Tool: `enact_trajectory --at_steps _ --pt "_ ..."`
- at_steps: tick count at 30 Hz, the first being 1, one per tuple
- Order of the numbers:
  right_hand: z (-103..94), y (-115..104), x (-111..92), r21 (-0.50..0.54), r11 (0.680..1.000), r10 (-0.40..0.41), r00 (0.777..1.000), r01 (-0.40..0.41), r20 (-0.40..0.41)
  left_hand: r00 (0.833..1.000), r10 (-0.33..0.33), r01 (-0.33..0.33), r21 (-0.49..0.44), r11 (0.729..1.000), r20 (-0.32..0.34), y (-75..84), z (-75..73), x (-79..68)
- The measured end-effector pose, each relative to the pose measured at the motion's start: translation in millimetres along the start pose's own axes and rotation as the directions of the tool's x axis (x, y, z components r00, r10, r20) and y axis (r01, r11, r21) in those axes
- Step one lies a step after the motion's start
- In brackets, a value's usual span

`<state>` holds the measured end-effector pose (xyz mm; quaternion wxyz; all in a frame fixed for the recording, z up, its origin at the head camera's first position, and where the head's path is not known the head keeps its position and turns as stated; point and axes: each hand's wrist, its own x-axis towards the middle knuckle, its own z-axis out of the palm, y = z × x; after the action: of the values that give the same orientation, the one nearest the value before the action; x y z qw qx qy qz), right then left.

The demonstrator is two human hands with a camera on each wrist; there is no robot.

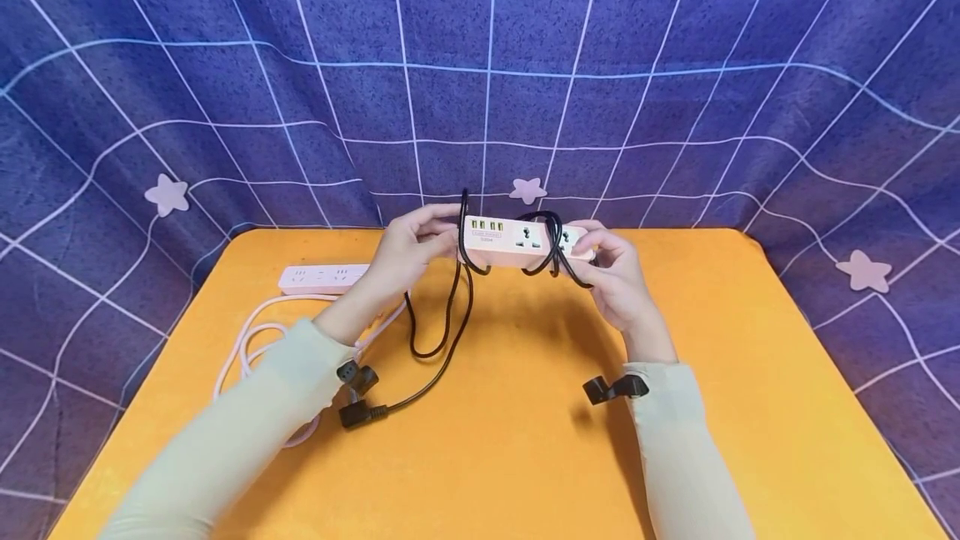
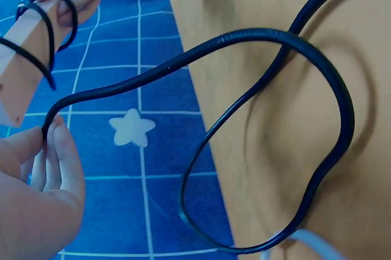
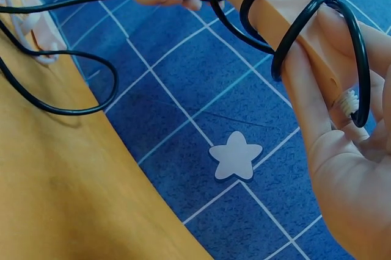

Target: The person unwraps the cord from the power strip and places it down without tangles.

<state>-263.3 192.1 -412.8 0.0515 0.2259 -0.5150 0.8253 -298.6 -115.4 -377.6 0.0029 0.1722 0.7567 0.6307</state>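
Note:
A white power strip (image 1: 501,250) with sockets and USB ports is held up above the orange table. Its black cord (image 3: 299,28) loops several times around the strip's body. My right hand (image 1: 617,273) grips the strip's right end, thumb on the socket face. At the other end, my left hand (image 1: 408,250) pinches the black cord (image 2: 116,89) between thumb and fingers, as the left wrist view shows. From there the rest of the cord hangs in a loop to the table, ending in a black plug (image 1: 363,414) near the left wrist.
On the table's left lies a second power strip (image 1: 318,277), pale pink-white, partly hidden behind my left hand. Its pale cord (image 1: 243,340) is coiled beside it, partly under the left forearm. A blue gridded curtain (image 1: 480,107) with stars stands behind the orange table (image 1: 712,315).

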Motion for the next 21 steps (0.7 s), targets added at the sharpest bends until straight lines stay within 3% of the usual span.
enact_trajectory --at_steps 5,10,14,21 --pt "-0.5 0.8 0.0 -0.010 1.000 -0.001 1.000 0.001 -0.002 0.996 0.084 -0.081 0.110 0.991 -0.017 13.7 -6.3 -0.1" --pt "-0.3 1.0 0.0 -0.021 1.000 -0.007 1.000 0.006 -0.011 0.989 0.144 -0.138 0.161 0.977 -0.022 22.7 -8.2 -0.7" --pt "-0.4 1.0 -0.7 -0.024 1.000 -0.007 1.000 0.006 -0.013 0.983 0.179 -0.166 0.254 0.953 -0.028 27.0 -9.8 -0.1" --pt "-1.4 2.0 0.1 -0.031 1.000 -0.005 1.000 0.004 -0.024 0.965 0.260 -0.232 0.330 0.915 -0.041 36.1 -12.7 0.3"
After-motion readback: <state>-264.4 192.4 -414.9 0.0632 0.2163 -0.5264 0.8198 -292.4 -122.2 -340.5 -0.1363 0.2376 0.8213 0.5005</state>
